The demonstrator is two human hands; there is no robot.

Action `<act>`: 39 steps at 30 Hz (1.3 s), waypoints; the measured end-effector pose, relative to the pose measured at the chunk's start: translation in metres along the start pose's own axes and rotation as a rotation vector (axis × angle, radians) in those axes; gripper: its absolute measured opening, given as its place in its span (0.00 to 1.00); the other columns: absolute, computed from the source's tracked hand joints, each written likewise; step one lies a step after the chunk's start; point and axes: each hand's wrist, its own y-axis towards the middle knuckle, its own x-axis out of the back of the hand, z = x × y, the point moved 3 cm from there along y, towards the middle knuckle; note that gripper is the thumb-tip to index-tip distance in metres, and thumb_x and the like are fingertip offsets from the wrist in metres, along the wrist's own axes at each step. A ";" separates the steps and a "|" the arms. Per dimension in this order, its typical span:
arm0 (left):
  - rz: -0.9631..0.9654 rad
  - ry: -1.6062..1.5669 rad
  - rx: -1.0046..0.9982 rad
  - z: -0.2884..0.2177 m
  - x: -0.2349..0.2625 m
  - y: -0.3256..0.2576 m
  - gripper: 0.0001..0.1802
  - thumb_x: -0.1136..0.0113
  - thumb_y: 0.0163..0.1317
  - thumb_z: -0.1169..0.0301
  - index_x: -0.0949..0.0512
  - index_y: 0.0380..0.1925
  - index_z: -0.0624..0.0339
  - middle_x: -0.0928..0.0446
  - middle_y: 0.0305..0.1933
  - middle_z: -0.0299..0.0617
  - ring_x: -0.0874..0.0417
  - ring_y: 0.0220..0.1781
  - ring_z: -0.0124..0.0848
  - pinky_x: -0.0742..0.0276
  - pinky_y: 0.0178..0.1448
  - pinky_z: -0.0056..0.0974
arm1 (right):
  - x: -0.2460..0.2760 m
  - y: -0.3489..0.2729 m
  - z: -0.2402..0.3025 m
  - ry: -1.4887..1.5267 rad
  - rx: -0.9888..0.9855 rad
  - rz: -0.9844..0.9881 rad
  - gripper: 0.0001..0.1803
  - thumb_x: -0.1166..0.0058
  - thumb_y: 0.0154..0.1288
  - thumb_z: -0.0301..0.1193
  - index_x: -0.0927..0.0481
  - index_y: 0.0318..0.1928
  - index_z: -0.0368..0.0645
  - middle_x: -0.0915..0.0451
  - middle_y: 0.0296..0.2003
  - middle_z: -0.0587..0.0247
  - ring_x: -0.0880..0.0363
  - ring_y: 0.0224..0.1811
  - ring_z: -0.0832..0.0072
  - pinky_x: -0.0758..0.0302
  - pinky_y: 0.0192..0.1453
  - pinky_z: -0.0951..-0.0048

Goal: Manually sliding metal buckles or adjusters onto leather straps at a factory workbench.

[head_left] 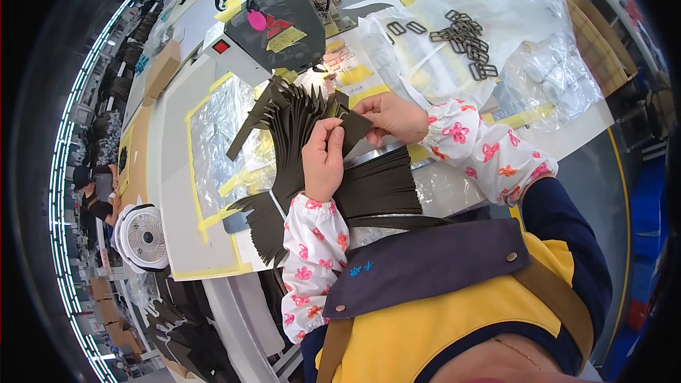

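Note:
My left hand (324, 159) and my right hand (394, 119) pinch a short dark olive strap (357, 132) between them, in front of the sewing machine (287, 25). A small loop or buckle seems to sit at the strap's far end, but it is partly hidden. Under and beside my left hand lies a thick bundle of dark straps (287, 117). More straps are stacked (379, 186) to the right of my left wrist, and another fanned group (268, 230) hangs toward the table's near edge.
Several dark metal buckles (464, 37) lie on white plastic sheeting at the back right. Clear plastic bags (550, 74) and a cardboard box (599, 46) are beyond. A white fan (144, 236) stands left of the table. Farther left, another person (99, 191) is seen.

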 end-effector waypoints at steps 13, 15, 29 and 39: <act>-0.022 0.046 -0.027 -0.001 -0.002 -0.001 0.07 0.53 0.64 0.72 0.30 0.37 0.64 0.29 0.27 0.33 0.34 0.28 0.18 0.36 0.33 0.24 | -0.012 -0.004 0.007 -0.020 0.083 0.029 0.07 0.57 0.64 0.28 0.30 0.39 0.38 0.25 0.22 0.65 0.29 0.15 0.83 0.33 0.19 0.84; -0.072 -0.053 0.030 -0.004 -0.001 -0.001 0.07 0.52 0.63 0.71 0.29 0.36 0.64 0.29 0.27 0.35 0.32 0.29 0.20 0.35 0.35 0.24 | -0.014 -0.005 0.006 -0.026 0.070 0.032 0.07 0.56 0.63 0.28 0.30 0.39 0.37 0.25 0.22 0.65 0.29 0.15 0.83 0.33 0.19 0.84; -0.084 0.051 0.201 -0.009 0.019 -0.014 0.06 0.41 0.53 0.73 0.26 0.26 0.64 0.28 0.20 0.36 0.32 0.20 0.21 0.34 0.27 0.26 | -0.020 0.025 -0.015 -0.624 0.145 0.028 0.05 0.50 0.55 0.24 0.28 0.33 0.37 0.26 0.21 0.66 0.26 0.19 0.80 0.28 0.24 0.81; 0.101 0.340 0.157 0.001 0.021 -0.014 0.05 0.41 0.52 0.75 0.27 0.24 0.65 0.28 0.16 0.41 0.30 0.17 0.23 0.33 0.24 0.29 | -0.030 0.016 -0.013 -0.666 0.179 0.131 0.09 0.48 0.53 0.27 0.33 0.26 0.36 0.27 0.19 0.63 0.22 0.21 0.78 0.28 0.22 0.79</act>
